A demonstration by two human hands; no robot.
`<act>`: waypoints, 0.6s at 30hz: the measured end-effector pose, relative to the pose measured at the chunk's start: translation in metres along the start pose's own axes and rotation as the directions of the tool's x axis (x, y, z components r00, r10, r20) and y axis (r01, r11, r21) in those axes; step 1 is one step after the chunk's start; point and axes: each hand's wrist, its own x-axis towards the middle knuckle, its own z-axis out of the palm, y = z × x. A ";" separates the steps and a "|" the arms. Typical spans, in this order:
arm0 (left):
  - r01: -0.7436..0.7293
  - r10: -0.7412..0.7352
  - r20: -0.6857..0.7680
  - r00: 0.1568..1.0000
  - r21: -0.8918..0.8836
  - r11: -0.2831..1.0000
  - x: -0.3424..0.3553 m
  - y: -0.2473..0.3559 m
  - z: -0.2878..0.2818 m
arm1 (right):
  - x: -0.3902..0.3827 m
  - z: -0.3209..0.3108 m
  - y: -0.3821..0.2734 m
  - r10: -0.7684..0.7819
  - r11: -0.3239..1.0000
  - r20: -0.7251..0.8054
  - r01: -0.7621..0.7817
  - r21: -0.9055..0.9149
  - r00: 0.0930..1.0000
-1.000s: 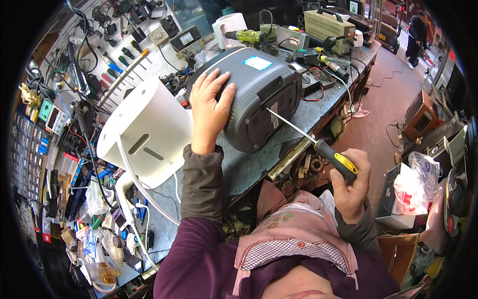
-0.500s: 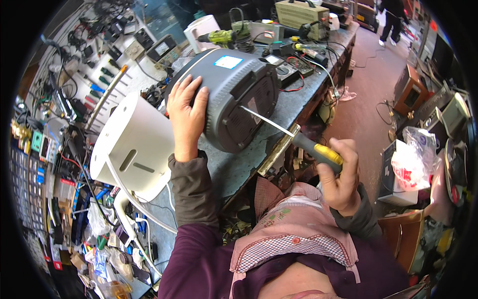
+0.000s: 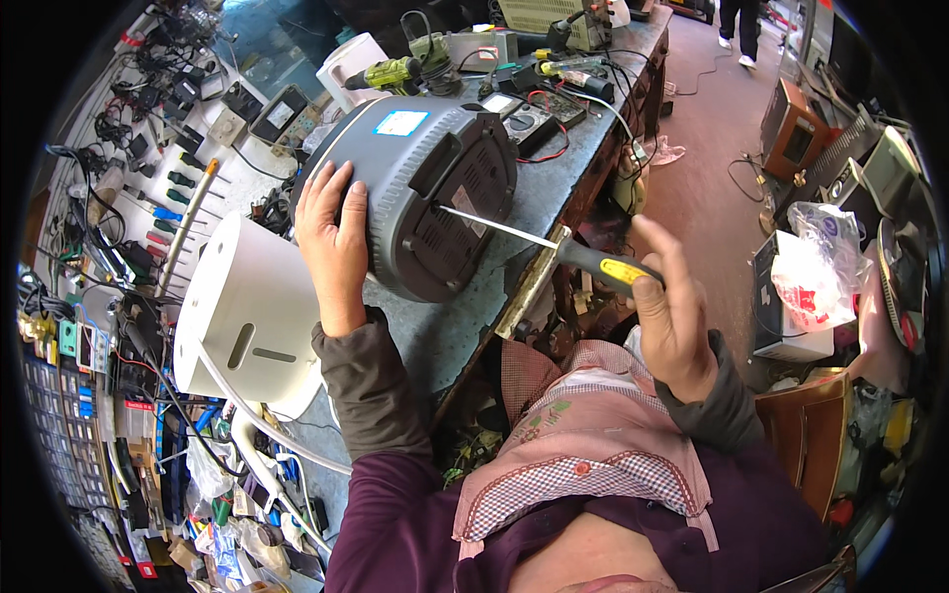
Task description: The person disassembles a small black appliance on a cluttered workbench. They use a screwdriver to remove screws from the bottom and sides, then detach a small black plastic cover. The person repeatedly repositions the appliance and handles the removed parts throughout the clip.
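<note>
A dark grey appliance (image 3: 400, 158) lies on its side on the metal bench (image 3: 410, 346), its vented base toward the right. My left hand (image 3: 334, 227) grips its near-left rim, thumb and fingers curved over the housing. My right hand (image 3: 672, 316) holds the black-and-yellow handle of a screwdriver (image 3: 603, 262), thumb on the handle and index finger lifted and extended. The long shaft reaches to the base beside a recessed slot; where exactly the tip sits is too small to tell. A white appliance (image 3: 242, 296) with two slots and a hose stands left of my left hand.
A cordless drill (image 3: 381, 74), a multimeter (image 3: 529, 124) and wires crowd the bench's back. A screwdriver rack (image 3: 188, 222) and piled tools line the left. Old electronics (image 3: 786, 128) and bags (image 3: 811, 277) edge the floor at right. A person (image 3: 736, 30) is in the walkway.
The view has shifted, so the bench appears farther left and higher. My right fingers have loosened from a full wrap, the index finger rising off the handle. The distant person has moved along the walkway.
</note>
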 end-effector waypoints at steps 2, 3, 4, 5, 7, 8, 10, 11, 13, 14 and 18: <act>0.002 -0.002 0.007 1.000 -0.020 1.000 -0.002 -0.002 0.000 | 0.005 0.004 0.017 -0.463 0.873 0.036 0.463 -0.156 0.886; 0.003 -0.003 0.010 1.000 -0.029 1.000 -0.001 -0.002 0.000 | 0.004 0.004 0.016 -0.492 0.852 0.021 0.486 -0.194 0.871; -0.004 0.004 0.007 1.000 -0.020 1.000 0.000 0.000 0.001 | 0.005 0.005 0.013 -0.523 0.828 0.006 0.509 -0.234 0.852; -0.002 0.002 0.007 1.000 -0.014 1.000 0.000 0.001 0.000 | 0.006 0.006 0.012 -0.513 0.845 -0.038 0.497 -0.197 0.857; 0.002 -0.002 0.008 1.000 -0.001 1.000 -0.001 0.003 -0.003 | 0.001 0.005 0.000 -0.035 0.996 -0.023 0.037 0.080 0.999; 0.003 -0.003 0.012 1.000 -0.014 1.000 0.000 0.004 -0.002 | 0.001 0.002 -0.003 0.041 0.994 0.016 -0.043 0.103 0.999; 0.006 -0.006 0.020 1.000 -0.038 0.999 0.001 0.004 -0.001 | 0.003 0.005 0.009 -0.273 0.960 -0.015 0.271 -0.073 0.962; 0.001 0.000 0.015 1.000 -0.032 0.999 0.001 0.003 0.000 | 0.006 0.007 0.013 -0.469 0.872 -0.034 0.457 -0.177 0.882; -0.011 0.011 0.006 1.000 -0.020 1.000 0.001 0.002 0.002 | 0.003 0.014 0.014 -0.306 0.952 -0.102 0.306 -0.017 0.946; -0.015 0.015 -0.002 1.000 -0.012 1.000 0.001 0.003 0.000 | 0.000 0.019 0.013 -0.119 0.978 -0.129 0.139 0.159 0.985; 0.001 -0.001 -0.005 1.000 -0.026 1.000 -0.002 0.004 -0.001 | 0.007 -0.001 0.015 -0.344 0.928 0.015 0.342 -0.148 0.939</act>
